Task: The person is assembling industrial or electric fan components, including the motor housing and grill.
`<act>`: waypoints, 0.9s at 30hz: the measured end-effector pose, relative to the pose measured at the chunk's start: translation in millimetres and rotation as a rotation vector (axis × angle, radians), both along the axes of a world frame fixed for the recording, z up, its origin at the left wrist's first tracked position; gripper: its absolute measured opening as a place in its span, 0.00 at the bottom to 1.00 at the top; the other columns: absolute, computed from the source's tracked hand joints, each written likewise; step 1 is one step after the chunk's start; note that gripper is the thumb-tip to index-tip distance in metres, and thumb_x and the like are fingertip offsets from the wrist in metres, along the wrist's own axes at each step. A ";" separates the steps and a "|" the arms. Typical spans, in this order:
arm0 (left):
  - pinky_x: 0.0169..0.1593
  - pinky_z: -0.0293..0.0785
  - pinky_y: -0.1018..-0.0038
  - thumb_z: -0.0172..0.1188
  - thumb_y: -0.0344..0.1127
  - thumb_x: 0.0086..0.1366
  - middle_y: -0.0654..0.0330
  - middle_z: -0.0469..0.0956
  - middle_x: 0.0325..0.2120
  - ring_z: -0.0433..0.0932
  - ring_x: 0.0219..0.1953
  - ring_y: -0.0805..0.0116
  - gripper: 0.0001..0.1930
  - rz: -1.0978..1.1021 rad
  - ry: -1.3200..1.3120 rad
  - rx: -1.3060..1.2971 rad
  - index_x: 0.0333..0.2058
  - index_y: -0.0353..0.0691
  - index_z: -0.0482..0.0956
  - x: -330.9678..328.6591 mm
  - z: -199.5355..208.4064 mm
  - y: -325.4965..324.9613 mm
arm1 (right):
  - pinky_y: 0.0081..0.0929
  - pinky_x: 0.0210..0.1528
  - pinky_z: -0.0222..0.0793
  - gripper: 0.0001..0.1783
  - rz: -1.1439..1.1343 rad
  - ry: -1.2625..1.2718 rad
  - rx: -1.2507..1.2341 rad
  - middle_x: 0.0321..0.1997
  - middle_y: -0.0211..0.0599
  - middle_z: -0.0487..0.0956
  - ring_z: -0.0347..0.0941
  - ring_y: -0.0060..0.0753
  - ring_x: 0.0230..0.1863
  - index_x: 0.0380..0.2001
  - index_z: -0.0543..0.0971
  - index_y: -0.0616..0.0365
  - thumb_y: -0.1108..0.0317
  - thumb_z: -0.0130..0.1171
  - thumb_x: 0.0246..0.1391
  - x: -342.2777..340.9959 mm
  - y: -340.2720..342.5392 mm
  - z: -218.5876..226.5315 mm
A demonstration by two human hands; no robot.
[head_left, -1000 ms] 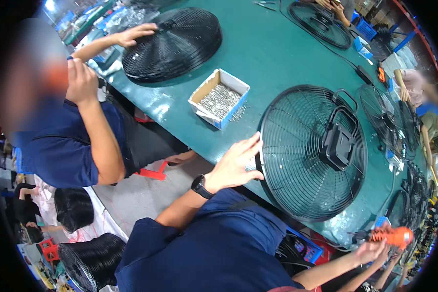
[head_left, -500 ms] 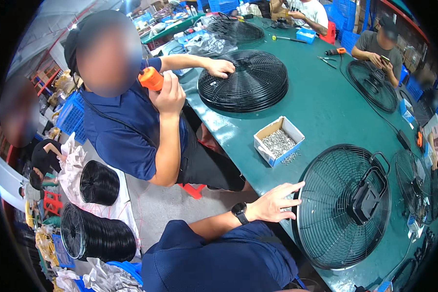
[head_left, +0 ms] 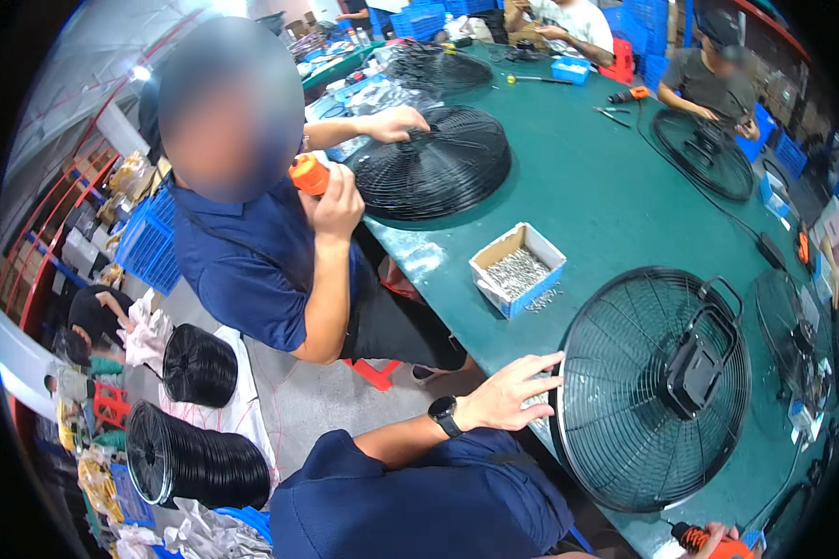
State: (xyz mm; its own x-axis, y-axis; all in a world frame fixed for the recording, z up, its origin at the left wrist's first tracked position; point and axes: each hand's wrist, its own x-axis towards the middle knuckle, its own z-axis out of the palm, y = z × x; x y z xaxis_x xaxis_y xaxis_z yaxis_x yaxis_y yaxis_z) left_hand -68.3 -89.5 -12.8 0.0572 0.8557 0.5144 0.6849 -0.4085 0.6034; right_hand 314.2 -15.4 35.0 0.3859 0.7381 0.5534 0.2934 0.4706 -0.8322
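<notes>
My left hand [head_left: 505, 393], with a black watch on its wrist, reaches to the near-left rim of a black wire fan guard [head_left: 615, 401]. Its fingers are stretched out, the fingertips touching the rim. A black motor housing [head_left: 694, 373] sits in the middle of the guard, with a curved carrying handle [head_left: 729, 296] beside it. At the lower edge, my right hand [head_left: 715, 542] is closed around an orange and black electric screwdriver [head_left: 694, 535], partly cut off by the picture's edge. Its tip points toward the guard's lower rim.
An open box of screws [head_left: 519, 270] stands on the green table [head_left: 578, 177], with loose screws beside it. A co-worker to my left holds an orange tool [head_left: 309, 174] and touches stacked guards [head_left: 438, 172]. Another fan [head_left: 788, 326] lies at right. Wire-guard stacks [head_left: 196, 456] lie on the floor.
My right hand has come into view at the lower edge with the electric screwdriver. My left hand stays at the guard's rim. The co-worker's hand has shifted on the stacked guards.
</notes>
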 end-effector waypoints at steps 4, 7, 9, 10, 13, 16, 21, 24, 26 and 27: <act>0.53 0.67 0.60 0.68 0.32 0.47 0.43 0.65 0.55 0.70 0.51 0.46 0.26 0.002 0.026 -0.005 0.46 0.33 0.73 2.2 5.5 7.2 | 0.42 0.40 0.77 0.22 -0.161 -0.168 -0.025 0.34 0.58 0.74 0.76 0.49 0.34 0.46 0.67 0.75 0.68 0.55 0.55 20.4 -28.7 14.5; 0.52 0.68 0.60 0.68 0.32 0.46 0.44 0.67 0.54 0.70 0.51 0.47 0.25 0.017 0.120 -0.022 0.44 0.34 0.73 1.4 12.7 5.9 | 0.33 0.44 0.71 0.19 -0.105 -0.087 -0.052 0.35 0.51 0.75 0.74 0.40 0.36 0.48 0.66 0.75 0.72 0.51 0.57 39.9 -22.3 0.8; 0.52 0.67 0.60 0.68 0.32 0.46 0.44 0.67 0.54 0.70 0.51 0.47 0.24 -0.001 0.147 -0.031 0.44 0.34 0.73 0.5 17.4 10.2 | 0.24 0.36 0.67 0.13 -0.130 0.026 0.021 0.24 0.36 0.69 0.66 0.26 0.25 0.43 0.67 0.72 0.79 0.51 0.54 32.5 -22.1 1.9; 0.52 0.67 0.59 0.68 0.32 0.45 0.44 0.67 0.53 0.70 0.51 0.47 0.24 -0.021 0.168 -0.018 0.43 0.34 0.74 -2.2 20.4 11.1 | 0.24 0.36 0.67 0.13 -0.138 0.024 0.020 0.24 0.36 0.69 0.66 0.26 0.25 0.43 0.67 0.72 0.79 0.51 0.54 34.7 -23.2 0.8; 0.53 0.67 0.58 0.66 0.29 0.46 0.45 0.69 0.51 0.70 0.51 0.47 0.21 0.025 0.207 0.086 0.41 0.35 0.74 -19.0 39.1 21.4 | 0.25 0.37 0.68 0.14 -0.106 0.053 0.043 0.26 0.39 0.71 0.68 0.28 0.28 0.44 0.67 0.73 0.77 0.51 0.55 37.0 -26.3 -1.0; 0.51 0.69 0.61 0.63 0.27 0.47 0.48 0.72 0.45 0.72 0.47 0.48 0.16 0.161 0.229 0.206 0.38 0.34 0.76 -50.7 67.1 48.1 | 0.25 0.37 0.68 0.15 -0.093 0.096 0.011 0.26 0.38 0.71 0.68 0.28 0.28 0.44 0.67 0.72 0.77 0.51 0.55 37.6 -31.0 0.6; 0.50 0.70 0.66 0.60 0.32 0.52 0.48 0.76 0.39 0.74 0.44 0.53 0.17 0.118 0.529 -0.326 0.43 0.37 0.77 -107.8 78.8 98.2 | 0.29 0.41 0.67 0.17 -0.063 0.081 0.023 0.25 0.38 0.71 0.68 0.29 0.29 0.45 0.64 0.71 0.75 0.53 0.53 41.1 -33.8 1.4; 0.50 0.70 0.66 0.61 0.36 0.52 0.47 0.76 0.39 0.74 0.45 0.53 0.20 0.086 0.600 -0.595 0.46 0.40 0.77 -125.1 62.1 116.4 | 0.30 0.41 0.67 0.18 -0.086 0.092 -0.004 0.25 0.37 0.70 0.67 0.30 0.29 0.45 0.62 0.70 0.73 0.51 0.54 33.6 -36.4 6.0; 0.50 0.70 0.65 0.62 0.38 0.52 0.48 0.76 0.38 0.74 0.45 0.53 0.22 0.063 0.567 -0.637 0.48 0.41 0.76 -131.2 55.2 121.0 | 0.29 0.41 0.67 0.18 -0.097 0.074 -0.002 0.25 0.37 0.70 0.66 0.30 0.29 0.45 0.62 0.71 0.72 0.51 0.54 37.0 -37.6 4.8; 0.50 0.70 0.65 0.62 0.38 0.52 0.48 0.76 0.38 0.75 0.45 0.53 0.22 0.068 0.523 -0.615 0.47 0.41 0.76 -135.7 53.1 120.6 | 0.29 0.41 0.67 0.18 -0.098 0.072 -0.003 0.25 0.37 0.70 0.66 0.30 0.29 0.45 0.62 0.71 0.72 0.51 0.54 38.1 -38.0 4.0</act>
